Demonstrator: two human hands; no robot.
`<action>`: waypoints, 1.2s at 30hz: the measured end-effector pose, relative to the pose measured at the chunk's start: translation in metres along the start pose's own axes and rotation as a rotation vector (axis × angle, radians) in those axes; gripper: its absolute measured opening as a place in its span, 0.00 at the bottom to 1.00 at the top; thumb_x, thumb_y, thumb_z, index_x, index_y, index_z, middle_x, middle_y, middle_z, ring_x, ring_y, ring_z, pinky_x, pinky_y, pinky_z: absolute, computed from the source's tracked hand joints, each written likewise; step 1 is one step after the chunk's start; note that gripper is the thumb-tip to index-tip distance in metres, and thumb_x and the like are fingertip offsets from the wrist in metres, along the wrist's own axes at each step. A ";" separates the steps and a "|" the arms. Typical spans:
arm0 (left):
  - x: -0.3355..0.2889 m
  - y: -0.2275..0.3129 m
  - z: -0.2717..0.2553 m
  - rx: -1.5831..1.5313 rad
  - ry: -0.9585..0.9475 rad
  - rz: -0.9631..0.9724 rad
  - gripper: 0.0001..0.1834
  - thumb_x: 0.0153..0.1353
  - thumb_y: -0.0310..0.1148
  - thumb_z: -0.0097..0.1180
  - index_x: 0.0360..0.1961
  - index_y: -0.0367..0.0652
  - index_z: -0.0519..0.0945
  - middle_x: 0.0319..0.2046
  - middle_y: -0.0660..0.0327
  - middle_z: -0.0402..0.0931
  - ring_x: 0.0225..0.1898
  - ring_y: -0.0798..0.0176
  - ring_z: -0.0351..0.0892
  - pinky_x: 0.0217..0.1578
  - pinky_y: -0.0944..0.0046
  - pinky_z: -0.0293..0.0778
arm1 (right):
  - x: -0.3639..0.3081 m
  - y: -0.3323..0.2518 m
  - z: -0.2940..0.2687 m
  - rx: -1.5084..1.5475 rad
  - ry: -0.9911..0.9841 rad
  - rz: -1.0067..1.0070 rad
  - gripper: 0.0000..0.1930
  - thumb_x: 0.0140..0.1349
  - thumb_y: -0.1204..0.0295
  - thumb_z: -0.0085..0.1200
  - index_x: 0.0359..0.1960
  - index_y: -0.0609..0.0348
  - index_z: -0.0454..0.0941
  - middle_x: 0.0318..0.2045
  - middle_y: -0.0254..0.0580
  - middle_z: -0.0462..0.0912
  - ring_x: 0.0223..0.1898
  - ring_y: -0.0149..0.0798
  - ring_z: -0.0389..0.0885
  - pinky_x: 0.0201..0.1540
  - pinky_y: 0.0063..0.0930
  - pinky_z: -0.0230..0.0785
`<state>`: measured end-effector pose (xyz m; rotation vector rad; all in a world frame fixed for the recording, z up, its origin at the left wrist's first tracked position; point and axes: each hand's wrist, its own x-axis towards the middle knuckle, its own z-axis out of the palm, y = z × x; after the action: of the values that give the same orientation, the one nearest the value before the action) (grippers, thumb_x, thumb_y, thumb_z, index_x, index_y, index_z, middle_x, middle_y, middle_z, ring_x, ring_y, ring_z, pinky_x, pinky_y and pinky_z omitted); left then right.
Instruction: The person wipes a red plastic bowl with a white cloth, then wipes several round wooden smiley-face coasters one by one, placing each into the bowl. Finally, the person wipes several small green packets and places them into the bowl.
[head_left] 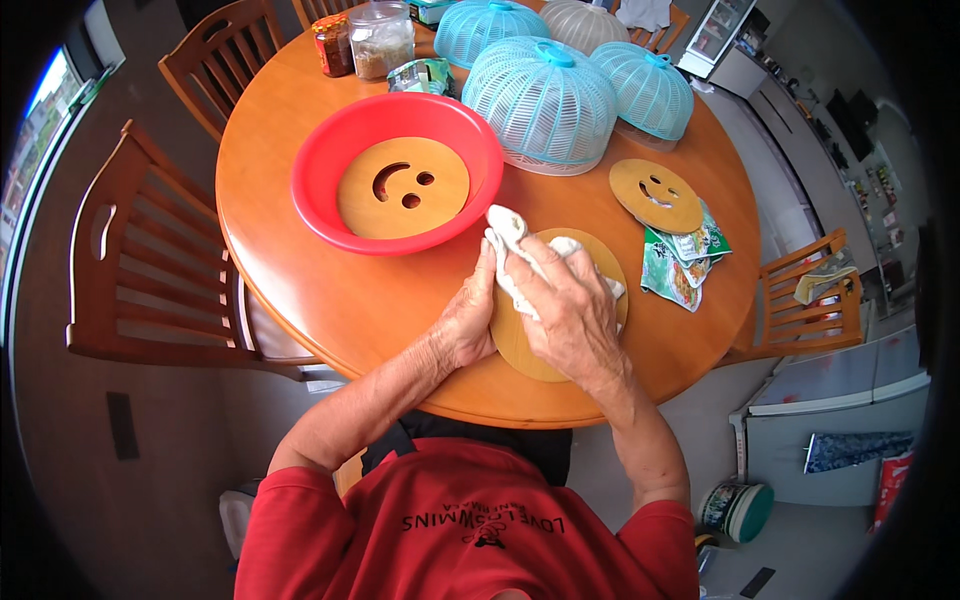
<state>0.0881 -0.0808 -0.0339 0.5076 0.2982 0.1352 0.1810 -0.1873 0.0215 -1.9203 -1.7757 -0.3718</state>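
Observation:
A round tan placemat (522, 345) lies in front of me near the table's front edge, partly covered by my hands. My right hand (575, 315) is closed on a white cloth (513, 228) and presses it over the mat; part of the cloth sticks out past the fingers. At the mat's left edge, my left hand (468, 315) grips the rim, its fingertips close to the cloth. To the left stands a red plastic basin (320, 215) with another round mat (365, 190) inside, which has smiley-face cutouts. A third smiley mat (640, 195) rests on green packets (668, 268) at the right.
Blue mesh food covers (540, 105) and a greyish one (583, 28) stand at the back of the round wooden table (300, 275). Beside them are a clear jar (382, 42), a red-brown jar (333, 47) and a green packet (421, 76). Wooden chairs (165, 255) surround the table.

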 end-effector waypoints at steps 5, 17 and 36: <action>-0.003 0.004 0.013 -0.014 -0.063 0.075 0.37 0.69 0.64 0.36 0.66 0.47 0.63 0.58 0.56 0.71 0.58 0.57 0.73 0.59 0.52 0.72 | -0.039 -0.018 -0.009 0.042 -0.138 -0.008 0.24 0.48 0.73 0.62 0.51 0.53 0.77 0.53 0.37 0.74 0.42 0.48 0.73 0.43 0.42 0.70; 0.007 -0.002 0.001 0.137 -0.054 0.160 0.26 0.74 0.47 0.40 0.64 0.40 0.64 0.53 0.51 0.76 0.53 0.58 0.78 0.50 0.53 0.80 | -0.074 -0.004 0.001 0.010 0.176 0.055 0.22 0.45 0.80 0.60 0.46 0.57 0.81 0.47 0.36 0.79 0.40 0.44 0.74 0.43 0.37 0.71; -0.004 0.005 0.009 0.119 0.101 0.002 0.46 0.59 0.76 0.33 0.64 0.51 0.66 0.58 0.58 0.72 0.59 0.56 0.73 0.57 0.49 0.74 | 0.003 -0.010 0.003 -0.044 0.048 0.003 0.18 0.54 0.75 0.52 0.48 0.56 0.78 0.50 0.37 0.79 0.38 0.49 0.74 0.43 0.40 0.71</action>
<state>0.0867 -0.0812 -0.0227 0.6206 0.4064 0.1461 0.1709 -0.1829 0.0219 -1.9278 -1.7466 -0.4559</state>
